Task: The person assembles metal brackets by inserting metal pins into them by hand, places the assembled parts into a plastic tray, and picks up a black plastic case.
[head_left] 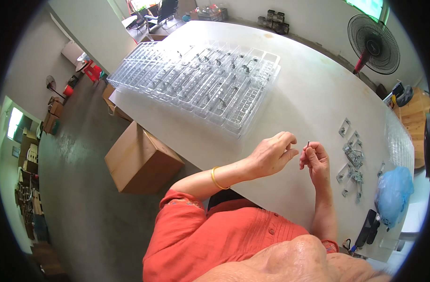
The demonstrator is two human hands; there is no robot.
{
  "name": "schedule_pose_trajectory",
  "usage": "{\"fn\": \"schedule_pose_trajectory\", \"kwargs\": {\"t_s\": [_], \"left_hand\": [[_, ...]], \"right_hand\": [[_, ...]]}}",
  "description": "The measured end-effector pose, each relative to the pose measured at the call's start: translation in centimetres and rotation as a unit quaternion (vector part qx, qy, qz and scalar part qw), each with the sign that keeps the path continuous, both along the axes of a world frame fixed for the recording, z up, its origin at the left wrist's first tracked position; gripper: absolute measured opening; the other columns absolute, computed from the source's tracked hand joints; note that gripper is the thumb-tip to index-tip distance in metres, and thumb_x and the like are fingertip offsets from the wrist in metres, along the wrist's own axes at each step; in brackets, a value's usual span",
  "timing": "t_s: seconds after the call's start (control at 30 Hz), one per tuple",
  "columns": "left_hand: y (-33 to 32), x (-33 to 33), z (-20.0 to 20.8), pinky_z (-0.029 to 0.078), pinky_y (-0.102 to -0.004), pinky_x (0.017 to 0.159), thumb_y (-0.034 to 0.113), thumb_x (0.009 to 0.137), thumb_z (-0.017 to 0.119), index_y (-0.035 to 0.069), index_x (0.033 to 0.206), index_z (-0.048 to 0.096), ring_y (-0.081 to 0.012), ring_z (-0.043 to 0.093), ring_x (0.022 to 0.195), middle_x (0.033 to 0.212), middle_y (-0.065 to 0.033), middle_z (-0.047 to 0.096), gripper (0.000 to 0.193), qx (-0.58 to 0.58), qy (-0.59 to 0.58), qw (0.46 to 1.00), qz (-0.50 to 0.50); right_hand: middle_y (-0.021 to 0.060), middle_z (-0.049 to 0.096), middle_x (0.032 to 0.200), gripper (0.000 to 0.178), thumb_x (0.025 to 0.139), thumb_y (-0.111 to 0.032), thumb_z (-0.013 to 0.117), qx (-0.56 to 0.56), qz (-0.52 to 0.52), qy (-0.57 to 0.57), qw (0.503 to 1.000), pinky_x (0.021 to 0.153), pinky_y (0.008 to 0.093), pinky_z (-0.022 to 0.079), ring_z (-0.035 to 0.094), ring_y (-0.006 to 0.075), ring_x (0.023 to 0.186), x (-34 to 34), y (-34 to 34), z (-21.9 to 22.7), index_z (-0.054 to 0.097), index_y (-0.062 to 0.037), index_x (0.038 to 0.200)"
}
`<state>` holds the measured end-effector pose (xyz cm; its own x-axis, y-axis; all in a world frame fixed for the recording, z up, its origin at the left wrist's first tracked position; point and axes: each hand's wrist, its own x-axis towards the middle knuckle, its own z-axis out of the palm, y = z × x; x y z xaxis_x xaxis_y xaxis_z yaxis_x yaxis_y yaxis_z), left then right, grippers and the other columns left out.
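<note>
My right hand is closed in a pinch, and a small thin metal pin stands up from its thumb and fingertips. Just to its left, my left hand hovers over the white table, apart from the right. Its fingers are bent, a gap shows between them and the thumb, and nothing is visible in it. Right of my right hand lies a loose group of small metal bracket-like parts. Beyond my left hand, a stack of clear plastic trays has small dark metal parts in its slots.
A blue plastic bag and a black phone-like object sit at the table's right side. A cardboard box stands left of the table, on the floor. A fan rises behind the far right edge.
</note>
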<state>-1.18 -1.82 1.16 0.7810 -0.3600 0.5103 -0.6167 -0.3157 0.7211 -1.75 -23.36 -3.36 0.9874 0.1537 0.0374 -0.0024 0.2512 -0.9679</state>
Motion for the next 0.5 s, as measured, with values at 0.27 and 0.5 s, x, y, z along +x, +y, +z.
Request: {"fn": "schedule_pose_trajectory", "kwargs": {"t_s": [0.27, 0.5], "left_hand": [[-1.9, 0.7, -1.1, 0.051, -0.0329, 0.065, 0.01, 0.096, 0.064, 0.0, 0.096, 0.061, -0.0175, 0.063, 0.074, 0.081, -0.0103, 0.065, 0.01, -0.115, 0.248, 0.947, -0.167], [-3.2, 1.1, -4.3, 0.051, -0.0335, 0.066, 0.01, 0.095, 0.065, 0.001, 0.095, 0.06, -0.0181, 0.061, 0.072, 0.08, -0.0096, 0.065, 0.01, -0.127, 0.213, 0.95, -0.191]], "right_hand": [[0.0053, 0.064, 0.077, 0.018, 0.102, -0.02, 0.06, -0.094, 0.026, 0.028, 0.995, 0.059, 0.0259, 0.05, 0.061, 0.0121, 0.064, -3.6, -0.2, 2.2, 0.061, -0.0021, 0.1], [0.0126, 0.071, 0.093, 0.022, 0.102, -0.016, 0.056, -0.218, 0.093, 0.21, 0.948, 0.072, 0.0327, 0.057, 0.069, 0.0199, 0.08, -12.4, -2.9, 4.7, 0.063, 0.0038, 0.11]]}}
